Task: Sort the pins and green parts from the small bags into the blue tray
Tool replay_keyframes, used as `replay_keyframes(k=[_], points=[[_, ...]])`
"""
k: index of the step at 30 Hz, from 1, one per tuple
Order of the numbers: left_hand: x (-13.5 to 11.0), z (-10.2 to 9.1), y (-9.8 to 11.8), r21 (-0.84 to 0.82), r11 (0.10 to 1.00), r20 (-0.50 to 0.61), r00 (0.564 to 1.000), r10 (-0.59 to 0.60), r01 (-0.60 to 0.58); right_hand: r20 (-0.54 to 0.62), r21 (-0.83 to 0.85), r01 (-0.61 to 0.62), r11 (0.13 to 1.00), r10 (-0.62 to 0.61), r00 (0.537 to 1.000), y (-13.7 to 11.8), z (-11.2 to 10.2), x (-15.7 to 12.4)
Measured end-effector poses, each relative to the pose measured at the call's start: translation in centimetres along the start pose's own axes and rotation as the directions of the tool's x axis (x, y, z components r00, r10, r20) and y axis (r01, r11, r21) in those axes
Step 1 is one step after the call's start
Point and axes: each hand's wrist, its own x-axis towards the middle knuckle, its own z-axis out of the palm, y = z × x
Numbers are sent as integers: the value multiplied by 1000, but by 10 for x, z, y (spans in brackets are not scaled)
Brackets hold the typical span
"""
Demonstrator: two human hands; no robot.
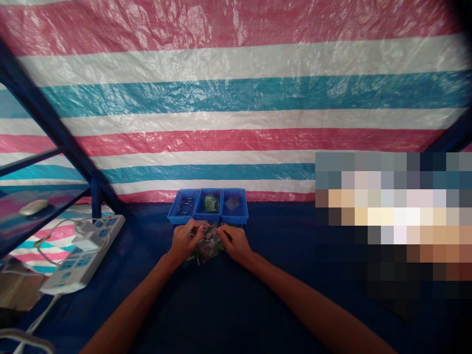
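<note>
Both my hands rest on a small heap of mixed parts (207,243) on the dark blue table (236,305): short metal pins, clear little bags and green bits. My left hand (186,240) curls its fingers over the heap's left side, touching the pins. My right hand (236,242) curls over the right side. What each set of fingertips pinches is too small to see. Just behind the heap stand three blue bins side by side: the left bin (183,205) holds metal pins, the middle bin (210,204) green pieces, the right bin (235,205) a clear bag.
A white power strip (83,253) with a plugged-in adapter and cable lies at the left table edge. A blue metal frame (55,128) slants up on the left. A striped red, white and blue tarp (236,98) closes the back. A blurred area covers the right.
</note>
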Motion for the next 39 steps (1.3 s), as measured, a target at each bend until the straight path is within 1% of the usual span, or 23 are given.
replay_keyframes(k=[4,8,13,18,23,26,32,36,39], points=[[-1,4,-7,50,999,-10,1000,9,-9,2,-5,-6,1000,6,1000,-1,-1,0],[-1,6,-10,91,995,-18,999,47,-45,7,-15,-9,1000,9,1000,-2,-1,0],[2,7,-8,46,993,48,993,104,-107,7,-14,-9,1000,9,1000,-1,-1,1],[1,8,-10,26,993,68,991,114,-116,-9,-1,3,1000,-3,1000,0,1,0],[0,10,-15,15,991,93,987,132,-134,-1,-4,10,1000,-10,1000,0,1,0],[0,11,-15,-11,989,85,985,150,-149,-5,-4,4,1000,-4,1000,-1,-1,0],[1,12,-15,-19,990,41,989,140,-139,-50,40,-31,999,33,998,-3,-3,0],[2,12,-16,-29,988,36,988,151,-150,-78,62,-49,997,54,996,-3,-2,1],[1,13,-19,-8,991,36,990,136,-136,-101,72,-55,996,62,993,-3,-2,2]])
